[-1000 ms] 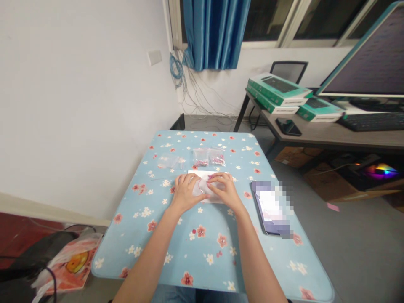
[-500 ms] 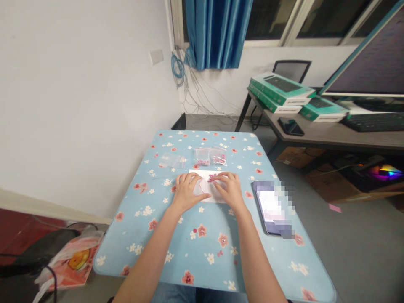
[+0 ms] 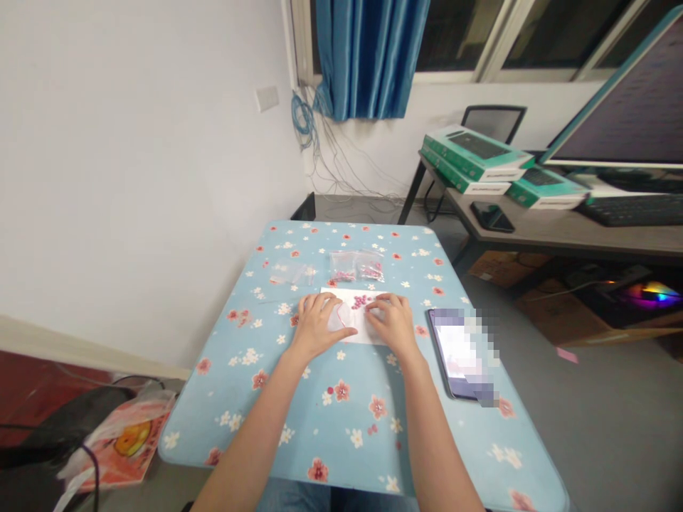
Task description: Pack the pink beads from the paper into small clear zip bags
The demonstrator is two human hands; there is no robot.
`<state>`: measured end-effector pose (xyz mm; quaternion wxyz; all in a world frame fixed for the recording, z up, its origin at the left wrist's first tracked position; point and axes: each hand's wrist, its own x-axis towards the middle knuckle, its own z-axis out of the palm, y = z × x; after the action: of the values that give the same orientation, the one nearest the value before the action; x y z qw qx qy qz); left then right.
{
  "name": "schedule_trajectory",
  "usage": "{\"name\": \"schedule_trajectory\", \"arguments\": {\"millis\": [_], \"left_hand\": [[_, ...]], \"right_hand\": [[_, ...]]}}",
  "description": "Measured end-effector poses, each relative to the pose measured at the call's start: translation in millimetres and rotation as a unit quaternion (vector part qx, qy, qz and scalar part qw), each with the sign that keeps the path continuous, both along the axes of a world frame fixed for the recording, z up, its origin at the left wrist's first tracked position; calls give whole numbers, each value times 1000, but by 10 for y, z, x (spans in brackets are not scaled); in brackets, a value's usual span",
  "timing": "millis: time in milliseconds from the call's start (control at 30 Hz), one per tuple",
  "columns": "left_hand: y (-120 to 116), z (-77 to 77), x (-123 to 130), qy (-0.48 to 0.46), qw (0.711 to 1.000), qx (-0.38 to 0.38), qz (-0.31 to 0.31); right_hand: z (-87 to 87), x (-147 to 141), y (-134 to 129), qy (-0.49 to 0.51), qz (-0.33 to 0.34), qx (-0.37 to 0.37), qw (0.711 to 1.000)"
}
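Observation:
My left hand (image 3: pixel 319 323) lies over the left part of a white sheet (image 3: pixel 366 334), its fingers spread and the thumb stretched to the right. Between that thumb and forefinger a thin pink line, perhaps a thread (image 3: pixel 342 315), curves across something pale. A small cluster of dark pink beads (image 3: pixel 360 302) rests on the upper part of the sheet. My right hand (image 3: pixel 393 321) is over the sheet's right side, just beside the beads. Its thumb and forefinger bend inward with their tips close together; anything between them is too small to make out.
Two clear bags with pink pieces (image 3: pixel 356 266) lie beyond the sheet, and another clear bag (image 3: pixel 293 273) is to their left. A phone (image 3: pixel 456 352) lies right of my hands on the flowered table (image 3: pixel 314 427). A desk with green boxes (image 3: pixel 477 160) stands at the right.
My right hand has drawn slightly right, off the bead cluster, so more of the beads show. My left hand keeps its place on the sheet.

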<state>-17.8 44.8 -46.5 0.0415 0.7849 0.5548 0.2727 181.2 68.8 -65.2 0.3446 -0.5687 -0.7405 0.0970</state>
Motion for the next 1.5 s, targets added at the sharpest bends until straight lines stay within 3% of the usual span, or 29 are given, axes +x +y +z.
{"name": "schedule_trajectory", "arguments": {"millis": [233, 733, 1167, 1300, 1400, 1433, 1500], "left_hand": [[-10, 9, 3, -3, 1000, 1, 0], [-5, -4, 12, -3, 1000, 14, -6], [-1, -21, -1, -10, 1000, 18, -7], [22, 10, -51, -92, 996, 12, 8], [59, 33, -96, -273, 962, -8, 9], [72, 39, -105, -355, 935, -27, 6], [92, 51, -107, -520, 849, -93, -2]], "right_hand": [[40, -15, 2, 33, 6, -16, 999], [167, -147, -39, 177, 139, -64, 972], [230, -226, -81, 206, 129, -46, 969], [238, -171, -59, 222, 109, -28, 968], [225, -165, -54, 236, 99, -36, 966], [222, -174, -55, 241, 98, -40, 965], [221, -203, -64, 248, 100, -47, 962]]}}
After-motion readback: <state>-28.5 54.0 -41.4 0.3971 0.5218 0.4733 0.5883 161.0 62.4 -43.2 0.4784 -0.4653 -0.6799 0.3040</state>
